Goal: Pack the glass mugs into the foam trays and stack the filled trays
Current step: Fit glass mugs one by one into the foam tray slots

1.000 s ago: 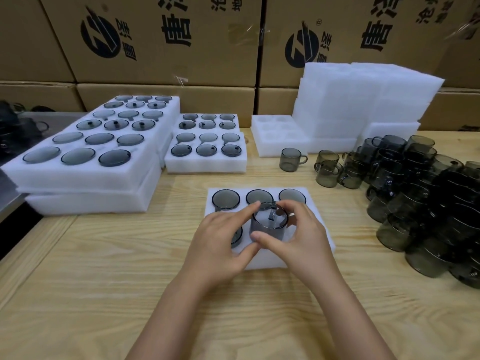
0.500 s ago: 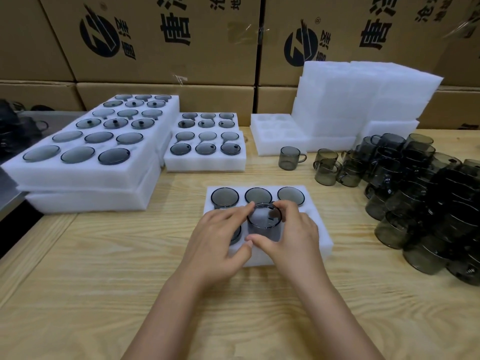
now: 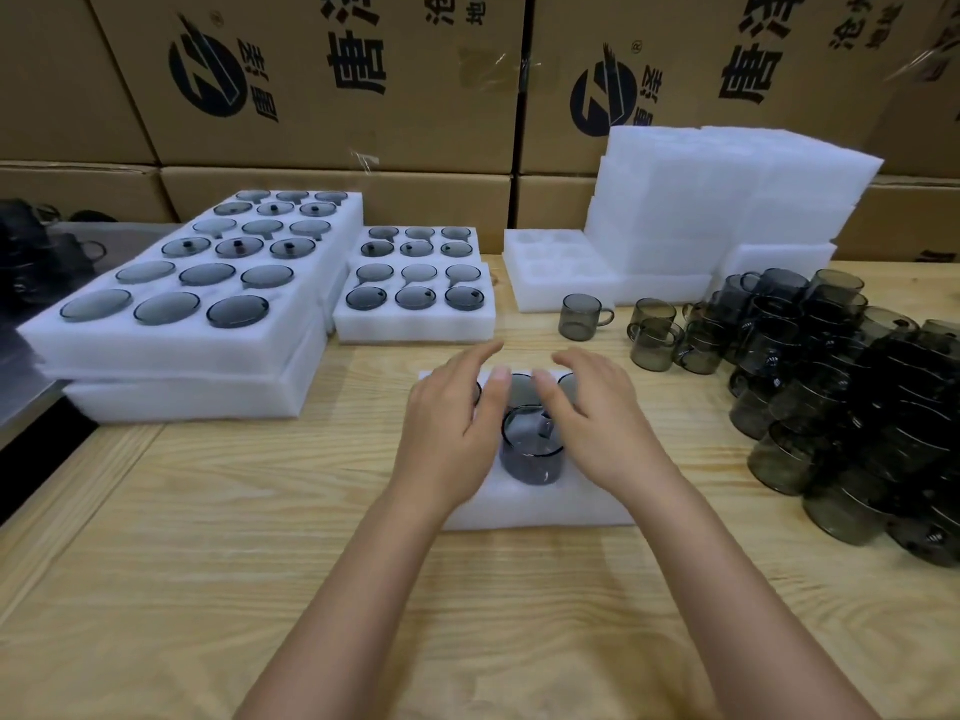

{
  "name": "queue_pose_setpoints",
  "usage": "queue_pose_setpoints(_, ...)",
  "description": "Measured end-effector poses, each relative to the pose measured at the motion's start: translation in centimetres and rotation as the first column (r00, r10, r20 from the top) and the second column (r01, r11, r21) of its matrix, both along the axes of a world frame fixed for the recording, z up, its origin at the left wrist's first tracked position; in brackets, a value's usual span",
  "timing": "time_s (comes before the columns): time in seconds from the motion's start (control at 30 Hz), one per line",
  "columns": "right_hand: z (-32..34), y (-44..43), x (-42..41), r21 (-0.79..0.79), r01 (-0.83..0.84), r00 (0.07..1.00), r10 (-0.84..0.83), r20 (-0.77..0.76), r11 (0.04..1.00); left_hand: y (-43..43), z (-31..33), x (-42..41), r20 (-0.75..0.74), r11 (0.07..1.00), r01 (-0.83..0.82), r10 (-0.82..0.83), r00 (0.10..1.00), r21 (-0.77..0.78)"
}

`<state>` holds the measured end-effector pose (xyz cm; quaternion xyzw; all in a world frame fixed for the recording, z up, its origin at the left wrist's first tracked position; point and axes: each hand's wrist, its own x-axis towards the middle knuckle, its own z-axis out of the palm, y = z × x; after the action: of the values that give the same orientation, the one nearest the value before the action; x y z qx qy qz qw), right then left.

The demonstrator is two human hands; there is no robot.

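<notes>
1. Both hands have come off the mug (image 3: 530, 449) since the earlier frame. We were pinching it from two sides. Now left hand (image 3: 449, 428) and right hand (image 3: 597, 423) are released, fingers straight and splayed over the tray's far row, holding nothing.
2. Mug stands rim-up in the middle pocket of the near row of the foam tray (image 3: 519, 506), which lies mid-counter (image 3: 234, 589), toward the near edge. Palms sit just beside it; we can't tell if they touch.
3. It looks only part-seated to us: most of its wall is above the foam, while mugs in the filled trays (image 3: 182, 314) by the left edge sit flush.
4. To do this step well, our call: line the handle up with the pocket's notch first, then press flat and even on the rim. No tilt. The risk is glass knocking glass in the far row.
5. Look: smoky grey see-through glass, short straight cylinder, dark rim, handle showing through the wall on its right.
6. Loose mugs (image 3: 841, 407) are piled at the right edge, empty trays (image 3: 727, 200) at the far edge.
</notes>
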<state>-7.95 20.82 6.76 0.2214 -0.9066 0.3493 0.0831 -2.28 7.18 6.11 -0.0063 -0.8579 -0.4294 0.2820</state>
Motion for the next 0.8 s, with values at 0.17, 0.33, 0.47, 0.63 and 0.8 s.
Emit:
queue_pose_setpoints(0.17, -0.5, -2.8, -1.3, 0.613, -0.212, 0.975, 0.205, 0.082, 0.761, 1.5, 1.1, -3.0, 0.233, 0.943, 0.246, -0.194, 0.953, -0.223)
queue_pose_setpoints(0.33, -1.6, -2.5, -0.6, 0.7, -0.189, 0.98, 0.179, 0.088, 0.689, 1.1, -1.0, -3.8, 0.421, 0.873, 0.33, -0.164, 0.892, -0.359)
queue_pose_setpoints(0.47, -2.0, -2.5, -0.6, 0.717, -0.196, 0.98, 0.163, 0.115, 0.669, 1.1, -1.4, -3.9, 0.479, 0.85, 0.333, -0.11, 0.871, -0.409)
queue_pose_setpoints(0.63, -2.0, -2.5, -0.9, 0.701, -0.199, 0.979, 0.165, 0.116, 0.685, 1.2, -1.0, -3.9, 0.513, 0.814, 0.331, -0.048, 0.857, -0.477)
queue_pose_setpoints(0.8, -3.2, -2.3, -1.3, 0.654, -0.147, 0.986, 0.161, 0.039, 0.742, 2.3, -1.6, -2.1, 0.194, 0.801, -0.023, 0.173, 0.966, -0.599)
